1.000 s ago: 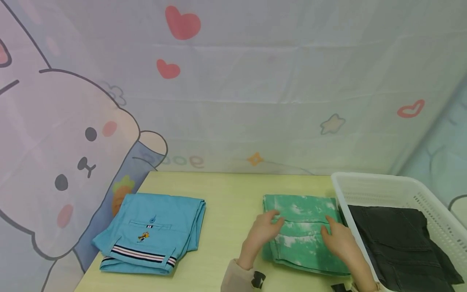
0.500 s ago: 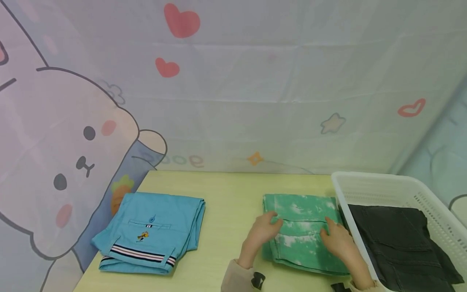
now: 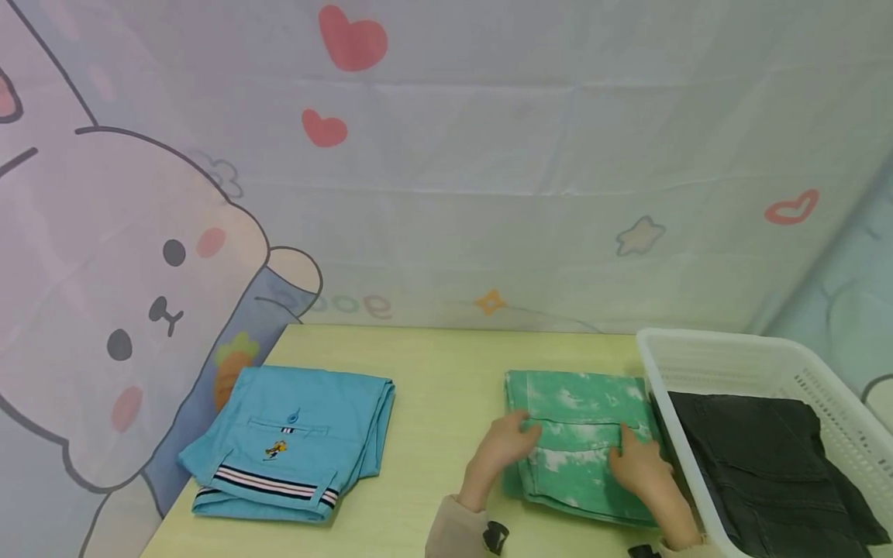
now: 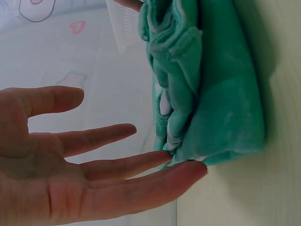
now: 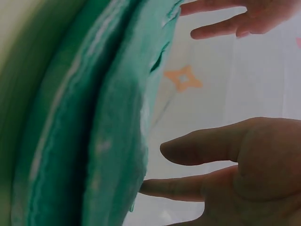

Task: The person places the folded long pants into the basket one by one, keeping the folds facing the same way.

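Note:
A green garment [image 3: 582, 434] with white blotches lies folded into a thick rectangle on the table, left of the basket. My left hand [image 3: 508, 443] is at its left side; in the left wrist view, the straight fingers of that hand [image 4: 103, 174] reach the garment's folded edge, with thumb apart. On the right part of the garment is my right hand [image 3: 640, 465], its index finger pointing forward across the fabric. Seen from the right wrist, the fingers of the right hand [image 5: 254, 165] are extended, one fingertip right at the green cloth. Neither hand grips anything.
Folded light-blue trousers [image 3: 293, 442] with a striped waistband lie on the left of the pale yellow table [image 3: 432, 403]. A white plastic basket [image 3: 718, 353] stands at the right, with a black folded garment [image 3: 760, 473] inside. Behind hangs a printed cloth backdrop [image 3: 488, 155].
My right hand has shifted slightly left and inward over the green garment. The left hand has barely moved, and the garments lie as before.

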Motion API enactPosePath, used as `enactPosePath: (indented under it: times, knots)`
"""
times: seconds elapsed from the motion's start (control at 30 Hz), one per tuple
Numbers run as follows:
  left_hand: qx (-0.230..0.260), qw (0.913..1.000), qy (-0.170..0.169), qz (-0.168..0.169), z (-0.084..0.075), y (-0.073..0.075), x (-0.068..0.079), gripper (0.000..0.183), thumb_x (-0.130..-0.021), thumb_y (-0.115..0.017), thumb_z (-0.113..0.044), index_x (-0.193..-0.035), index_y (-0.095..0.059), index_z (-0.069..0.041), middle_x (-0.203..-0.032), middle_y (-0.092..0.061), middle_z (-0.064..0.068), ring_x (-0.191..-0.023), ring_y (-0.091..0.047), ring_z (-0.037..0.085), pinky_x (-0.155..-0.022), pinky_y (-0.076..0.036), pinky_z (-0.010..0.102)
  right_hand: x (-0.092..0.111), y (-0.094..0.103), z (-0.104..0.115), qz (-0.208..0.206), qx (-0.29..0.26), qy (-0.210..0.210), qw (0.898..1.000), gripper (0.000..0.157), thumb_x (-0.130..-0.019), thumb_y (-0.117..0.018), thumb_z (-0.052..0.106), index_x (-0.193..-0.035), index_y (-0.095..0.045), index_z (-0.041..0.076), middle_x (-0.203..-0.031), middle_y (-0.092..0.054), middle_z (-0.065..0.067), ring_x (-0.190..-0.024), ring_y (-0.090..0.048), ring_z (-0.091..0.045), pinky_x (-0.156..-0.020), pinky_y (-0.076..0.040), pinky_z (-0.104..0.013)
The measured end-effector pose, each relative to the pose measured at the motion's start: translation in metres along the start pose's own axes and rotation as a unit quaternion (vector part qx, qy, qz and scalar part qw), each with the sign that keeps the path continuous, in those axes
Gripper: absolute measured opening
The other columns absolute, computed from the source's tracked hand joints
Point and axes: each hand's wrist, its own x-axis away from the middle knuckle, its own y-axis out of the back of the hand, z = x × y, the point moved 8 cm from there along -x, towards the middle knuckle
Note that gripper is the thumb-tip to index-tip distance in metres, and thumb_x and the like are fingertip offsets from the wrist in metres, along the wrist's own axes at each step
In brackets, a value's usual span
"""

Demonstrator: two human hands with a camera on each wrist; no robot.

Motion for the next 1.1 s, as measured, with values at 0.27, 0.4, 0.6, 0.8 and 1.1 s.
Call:
enactPosePath:
  times: [0.27, 0.4, 0.6, 0.8, 1.1]
  knots:
    - [0.007, 0.9999, 0.011, 0.008, 0.000, -0.001, 0.001, 0.046, -0.091, -0.045, -0.024, -0.127, -0.043, 0.006, -0.129, -0.047, 0.023, -0.116, -0.045, 0.040, -0.088, -0.043, 0.053, -0.002, -0.002, -0.002, 0.019, 0.012, 0.000, 1.000, 0.058, -0.091, -0.037, 0.018, -0.133, -0.017, -0.017, -0.120, -0.033, -0.048, -0.105, -0.024, -0.071, -0.080, -0.030, -0.073]
    - [0.012, 0.9996, 0.025, 0.010, 0.002, -0.002, 0.002, 0.047, -0.091, -0.046, -0.025, -0.128, -0.043, 0.004, -0.129, -0.046, 0.024, -0.113, -0.047, 0.043, -0.075, -0.048, 0.055, -0.003, -0.004, -0.001, 0.033, 0.008, 0.001, 0.999, 0.059, -0.092, -0.038, 0.019, -0.134, -0.014, -0.016, -0.122, -0.028, -0.050, -0.104, -0.020, -0.073, -0.081, -0.026, -0.074]
    - [0.028, 0.9974, 0.062, 0.025, 0.010, -0.004, 0.003, 0.050, -0.091, -0.047, -0.029, -0.130, -0.041, 0.000, -0.129, -0.045, 0.025, -0.106, -0.050, 0.045, -0.056, -0.049, 0.055, -0.003, -0.008, 0.000, 0.037, 0.002, -0.001, 0.999, 0.059, -0.092, -0.037, 0.019, -0.134, -0.014, -0.016, -0.122, -0.025, -0.051, -0.102, -0.018, -0.074, -0.083, -0.023, -0.075]
    - [0.012, 0.9966, 0.073, 0.037, 0.013, -0.003, 0.002, 0.050, -0.091, -0.047, -0.029, -0.130, -0.041, 0.001, -0.129, -0.045, 0.025, -0.104, -0.051, 0.045, -0.052, -0.049, 0.053, -0.001, -0.013, 0.006, 0.034, -0.003, 0.002, 0.999, 0.059, -0.092, -0.037, 0.016, -0.135, -0.014, -0.015, -0.122, -0.022, -0.053, -0.102, -0.016, -0.075, -0.082, -0.021, -0.076]
    - [-0.008, 0.9949, 0.078, 0.063, 0.017, -0.001, 0.000, 0.051, -0.091, -0.046, -0.028, -0.130, -0.040, 0.004, -0.130, -0.043, 0.026, -0.097, -0.054, 0.043, -0.047, -0.051, 0.046, 0.002, -0.013, 0.015, 0.038, 0.007, 0.024, 0.999, 0.058, -0.092, -0.038, 0.017, -0.136, -0.015, -0.014, -0.117, -0.037, -0.048, -0.087, -0.037, -0.061, -0.067, -0.035, -0.057]
